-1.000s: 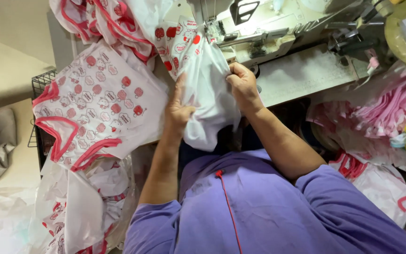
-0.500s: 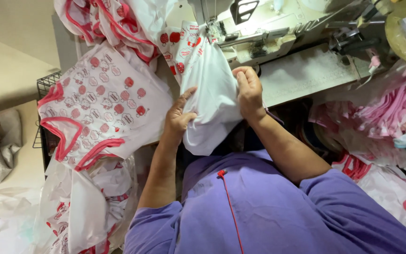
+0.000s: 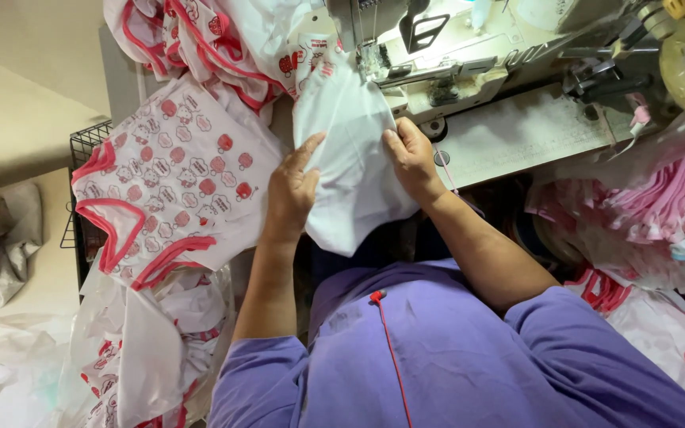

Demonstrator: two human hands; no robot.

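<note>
A white fabric piece (image 3: 350, 150) lies under the presser foot of a sewing machine (image 3: 438, 55) and hangs off the table's near edge. My left hand (image 3: 293, 189) grips its left edge, thumb up against the cloth. My right hand (image 3: 411, 154) pinches its right edge close to the needle area. Both hands hold the cloth stretched between them. The cloth's top corner carries a red printed pattern.
Finished white garments with red trim and red print (image 3: 172, 182) pile over a wire basket (image 3: 81, 150) at left. More printed pieces (image 3: 200, 40) heap behind. Pink fabric bundles (image 3: 660, 206) lie at right. The machine table (image 3: 533, 131) spans the upper right.
The white piece has moved up toward the needle. My left hand slid from its upper edge down to its left side; my right hand stays on the right edge.
</note>
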